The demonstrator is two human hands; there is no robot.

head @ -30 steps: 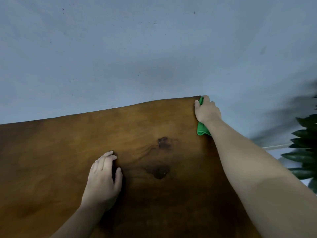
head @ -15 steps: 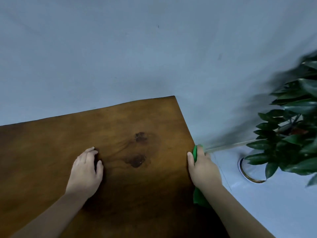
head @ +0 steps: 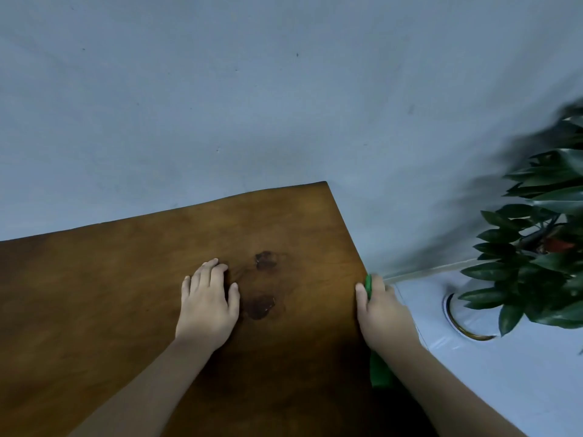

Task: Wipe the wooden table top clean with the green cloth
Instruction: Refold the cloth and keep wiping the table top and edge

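Note:
The wooden table top (head: 126, 294) fills the lower left, with two dark knots near its middle. My right hand (head: 383, 313) grips the green cloth (head: 380, 372) at the table's right edge, thumb on top and fingers wrapped over the side. Most of the cloth is hidden under my hand; a strip shows below the wrist and a sliver at the fingertips. My left hand (head: 208, 304) rests flat on the table, fingers straight, just left of the knots.
A pale blue-grey wall (head: 252, 105) stands right behind the table. A potted plant (head: 536, 257) with dark leaves stands on the floor to the right, its round pot rim (head: 457, 323) near the table's right edge.
My right hand slid the cloth from the far right corner down along the right edge toward me. Since half a second ago both hands have hardly moved.

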